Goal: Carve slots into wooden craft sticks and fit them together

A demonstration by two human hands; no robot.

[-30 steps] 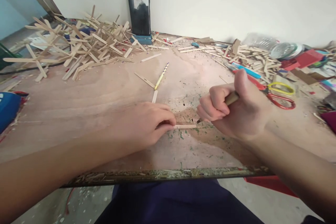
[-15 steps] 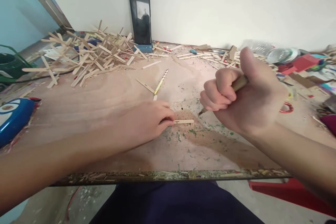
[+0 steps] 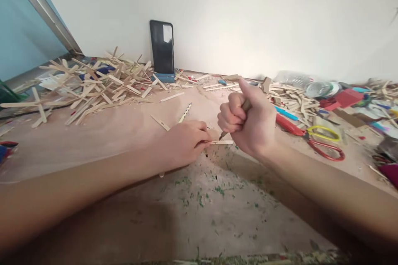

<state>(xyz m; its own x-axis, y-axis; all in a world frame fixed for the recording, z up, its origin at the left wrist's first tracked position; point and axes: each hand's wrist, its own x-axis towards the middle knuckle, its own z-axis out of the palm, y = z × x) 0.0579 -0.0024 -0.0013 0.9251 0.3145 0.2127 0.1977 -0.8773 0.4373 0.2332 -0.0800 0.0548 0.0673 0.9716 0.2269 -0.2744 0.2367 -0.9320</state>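
My left hand [image 3: 183, 143] lies low over the wooden table, fingers closed on a flat craft stick [image 3: 225, 142]. The stick's right end pokes out past the fingertips and carries a dark mark. In a fist with the thumb raised, my right hand [image 3: 251, 120] grips a slim brown tool [image 3: 222, 135], its pointed tip aimed down at the stick. Whether the tip touches the wood I cannot tell. Just beyond my left hand are a striped pencil [image 3: 185, 112] and another craft stick [image 3: 159, 122] with a small slot in it.
A tangled heap of craft sticks [image 3: 105, 83] covers the back left. A phone [image 3: 162, 47] leans upright against the wall. Pliers-like cutters with red and yellow handles [image 3: 323, 132], a clear plastic bottle [image 3: 320, 88] and more sticks lie right. Green shavings [image 3: 219, 190] litter the front.
My right hand has moved left and brought the tool's tip close to the stick. The camera view has shifted up and right, uncovering the red and yellow handles.
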